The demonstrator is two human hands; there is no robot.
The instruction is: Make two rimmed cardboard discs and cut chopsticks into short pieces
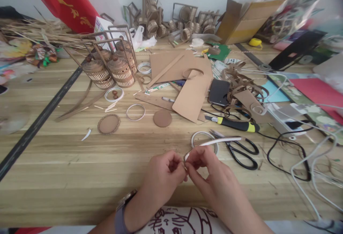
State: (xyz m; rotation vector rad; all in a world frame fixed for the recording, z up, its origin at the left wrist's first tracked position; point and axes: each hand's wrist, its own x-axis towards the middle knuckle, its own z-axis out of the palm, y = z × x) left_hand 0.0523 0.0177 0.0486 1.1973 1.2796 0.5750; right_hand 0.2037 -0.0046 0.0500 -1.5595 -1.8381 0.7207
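Observation:
Fingertips of my left hand (171, 171) and my right hand (209, 173) meet near the table's front edge. Both pinch a narrow strip (221, 140) with a white face; its free end curves out to the right above my right hand. The pinched part, brownish and small, is mostly hidden by the fingers. Just behind my right hand lies a roll of white tape (197, 134), and beside it black-handled scissors (242, 153). Farther left are a plain brown cardboard disc (162, 118) and another cardboard disc with a braided-looking rim (108, 124).
Lidded baskets in a frame (122, 69) stand at back left. Cardboard sheets (191, 96), a phone (219, 92) and a yellow-black utility knife (235, 124) lie beyond my hands. Cables (300, 155) loop at right. A thin ring (135, 112) and small sticks (111, 107) lie left.

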